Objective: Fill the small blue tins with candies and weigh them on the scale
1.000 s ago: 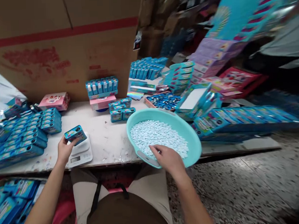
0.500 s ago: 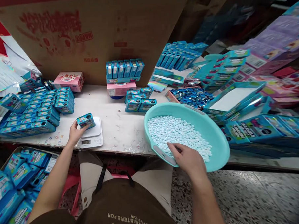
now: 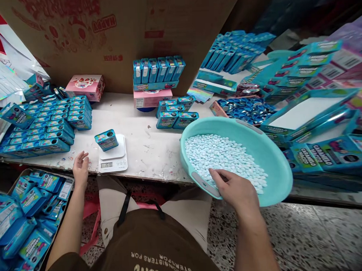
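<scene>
A small blue candy box (image 3: 106, 140) stands on the pan of a white digital kitchen scale (image 3: 113, 161), whose display shows digits. Just left of the scale, my left hand (image 3: 81, 168) is open above the table edge, fingers apart, touching neither box nor scale. On the right, a turquoise plastic basin (image 3: 275, 173) holds a heap of pale blue candies (image 3: 222, 151). My right hand (image 3: 235, 189) is over the basin's near rim, thumb and fingers curled together at the candies. Its fingertips are mostly hidden, so what they hold does not show.
Rows of blue candy boxes (image 3: 45, 131) stand at left. A carton of blue boxes (image 3: 31, 222) sits below the table. Behind are a pink box (image 3: 85, 87), a filled display tray (image 3: 156, 86) and a large cardboard box (image 3: 128, 38). Blue caps (image 3: 246, 110) lie beyond the basin.
My left hand has let go of the blue candy box and drawn back left and down. The scale's display now shows a higher reading. My right hand stays at the basin.
</scene>
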